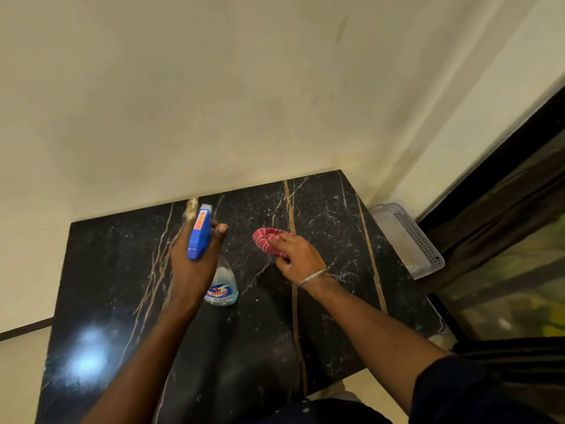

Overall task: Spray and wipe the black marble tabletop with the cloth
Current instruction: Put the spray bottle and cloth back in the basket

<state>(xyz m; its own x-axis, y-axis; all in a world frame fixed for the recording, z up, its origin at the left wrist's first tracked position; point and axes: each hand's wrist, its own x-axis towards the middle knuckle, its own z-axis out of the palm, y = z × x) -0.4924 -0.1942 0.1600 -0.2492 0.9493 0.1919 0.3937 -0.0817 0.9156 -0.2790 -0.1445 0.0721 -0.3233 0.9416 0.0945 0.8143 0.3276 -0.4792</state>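
Note:
A black marble tabletop (330, 301) with gold and white veins fills the lower half of the view. My left hand (191, 264) grips a clear spray bottle (222, 286) with a blue trigger head, held above the middle of the top with its nozzle pointing toward the wall. My right hand (298, 257) holds a bunched red striped cloth (266, 238) against the marble, right of the bottle. A thin metal bangle sits on my right wrist.
A cream wall (214, 102) borders the table's far edge and far right corner. A grey perforated plastic basket (408, 240) stands off the right edge. Dark framed glass panels (504, 264) run along the right. A light glare shows at the near left of the marble.

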